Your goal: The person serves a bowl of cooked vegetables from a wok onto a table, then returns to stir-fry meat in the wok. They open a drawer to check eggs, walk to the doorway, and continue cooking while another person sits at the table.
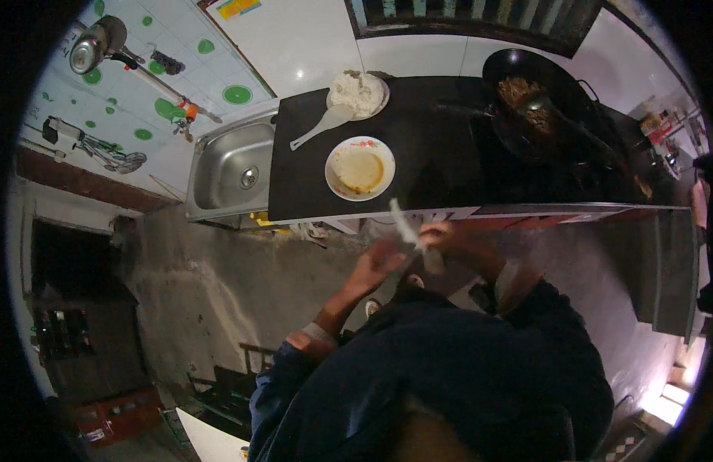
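Note:
My right hand is shut on a pale, thin strip, too blurred to name exactly. The strip slants up toward the counter's front edge, and its lower end shows below the fingers. Just left of it is my left hand, also blurred; whether it touches the strip I cannot tell. Both hands are in front of the black countertop. Beyond them on the counter sits a white bowl with a red pattern and some yellowish-brown liquid inside. Behind the bowl, a white rice paddle leans on a heaped dish of cooked rice.
A black wok with browned food and a ladle stands at the right, its handle pointing left. At the left is a steel sink under a wall tap. Utensils hang on the tiled wall. A dark chair stands behind me, left.

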`<state>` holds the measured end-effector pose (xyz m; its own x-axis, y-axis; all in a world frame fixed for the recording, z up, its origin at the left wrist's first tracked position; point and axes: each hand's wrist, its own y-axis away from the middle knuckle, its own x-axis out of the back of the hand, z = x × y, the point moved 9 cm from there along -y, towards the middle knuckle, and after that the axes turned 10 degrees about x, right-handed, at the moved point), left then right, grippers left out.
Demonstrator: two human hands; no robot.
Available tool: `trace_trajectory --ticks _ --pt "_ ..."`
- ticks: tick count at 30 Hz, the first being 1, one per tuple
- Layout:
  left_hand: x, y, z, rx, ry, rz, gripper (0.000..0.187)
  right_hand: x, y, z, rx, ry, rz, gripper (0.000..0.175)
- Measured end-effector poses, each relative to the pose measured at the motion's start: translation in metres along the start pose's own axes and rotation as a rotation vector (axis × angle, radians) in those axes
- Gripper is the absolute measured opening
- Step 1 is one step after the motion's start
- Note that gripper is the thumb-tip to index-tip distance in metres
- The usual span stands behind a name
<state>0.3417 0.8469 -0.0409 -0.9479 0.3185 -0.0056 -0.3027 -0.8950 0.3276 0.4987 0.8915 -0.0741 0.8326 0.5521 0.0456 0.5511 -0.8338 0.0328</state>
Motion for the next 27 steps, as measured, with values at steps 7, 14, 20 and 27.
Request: trace_trajectory --ticks 7,14,20,27 --pt "0.010 0.022 0.013 -0.054 -0.358 0.038 0.022 -0.073 0.026 -0.039 -0.286 -0.192 0.079 0.037" --pt "0.074 0.051 0.003 -0.170 -0.319 0.338 0.026 -0.094 0.010 -0.057 0.038 -0.158 0.155 0.025" --pt "0.083 0.067 0.008 -0.147 -0.486 0.344 0.027 -0.096 0.012 -0.050 0.124 -0.071 0.271 0.024" --pt "0.097 0.059 0.014 -0.138 -0.017 0.309 0.032 -0.115 0.021 -0.063 0.132 0.214 0.239 0.033"
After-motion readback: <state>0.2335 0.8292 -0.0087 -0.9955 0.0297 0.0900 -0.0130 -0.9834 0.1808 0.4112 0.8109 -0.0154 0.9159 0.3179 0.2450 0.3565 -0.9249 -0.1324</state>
